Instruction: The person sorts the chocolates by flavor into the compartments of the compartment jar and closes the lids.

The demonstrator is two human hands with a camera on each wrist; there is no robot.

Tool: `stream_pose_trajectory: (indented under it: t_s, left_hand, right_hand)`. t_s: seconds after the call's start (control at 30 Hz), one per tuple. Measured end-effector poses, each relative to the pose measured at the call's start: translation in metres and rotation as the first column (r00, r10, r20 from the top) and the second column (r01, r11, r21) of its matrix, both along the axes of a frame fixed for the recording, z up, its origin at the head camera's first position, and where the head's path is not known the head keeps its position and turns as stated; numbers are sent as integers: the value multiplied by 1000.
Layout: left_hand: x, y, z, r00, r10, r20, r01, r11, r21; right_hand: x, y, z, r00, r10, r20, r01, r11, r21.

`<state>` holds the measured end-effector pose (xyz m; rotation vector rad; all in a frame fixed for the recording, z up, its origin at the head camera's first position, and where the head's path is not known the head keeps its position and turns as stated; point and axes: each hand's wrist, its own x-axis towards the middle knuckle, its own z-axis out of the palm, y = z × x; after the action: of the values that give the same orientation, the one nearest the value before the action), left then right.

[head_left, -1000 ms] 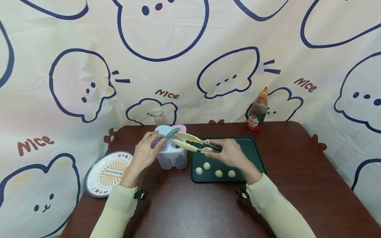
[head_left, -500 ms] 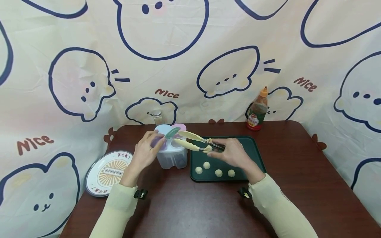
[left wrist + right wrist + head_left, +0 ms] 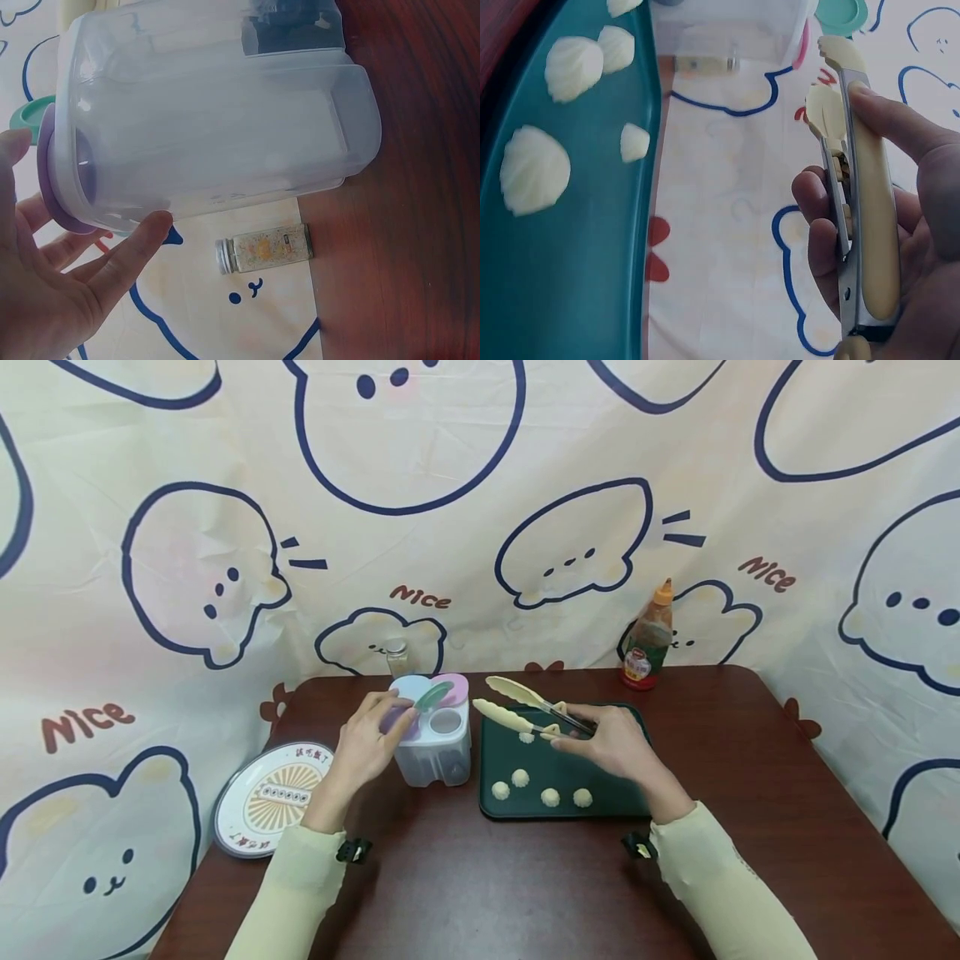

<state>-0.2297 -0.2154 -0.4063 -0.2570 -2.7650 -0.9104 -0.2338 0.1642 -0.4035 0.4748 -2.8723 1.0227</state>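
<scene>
My left hand point(image 3: 369, 739) rests with spread fingers at the left side of a clear storage box point(image 3: 433, 764) with several compartments. Its thumb is at the raised green lid point(image 3: 433, 695); the fingers lie by the purple lid point(image 3: 52, 176) and against the box wall in the left wrist view. One round opening point(image 3: 446, 721) shows in the box's white top. My right hand point(image 3: 613, 739) grips tongs point(image 3: 525, 714) with cream tips, which are apart with nothing between them, over a green tray point(image 3: 600, 768). Several small white pleated buns point(image 3: 551, 797) sit on the tray.
A white patterned plate point(image 3: 277, 797) lies at the left table edge. Behind the box stands a small glass jar point(image 3: 397, 658) with a metal cap. A red sauce bottle point(image 3: 648, 643) stands at the back right, before the printed cloth point(image 3: 465, 552).
The tongs in my right hand have moved right, away from the box's round opening to over the tray, and their tips have spread apart. My left hand has stayed put.
</scene>
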Motion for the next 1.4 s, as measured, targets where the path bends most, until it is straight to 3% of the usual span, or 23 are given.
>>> stream_pose_trajectory:
  t_s: [0.33,0.97,1.4]
  left_hand:
    - [0,0,-1,1000,6,20,-6,1000,-3]
    - [0,0,-2,1000,5,18,-5,1000,-4]
    - [-1,-1,-1,1000,-3,14,3,1000,-7]
  right_hand:
    - [-5,31,-6,995,-86,54,84,996,30]
    - [-2,80,-11,961,-272,48,270,962,37]
    - [1,113,-19,917,-399,17,397,916,52]
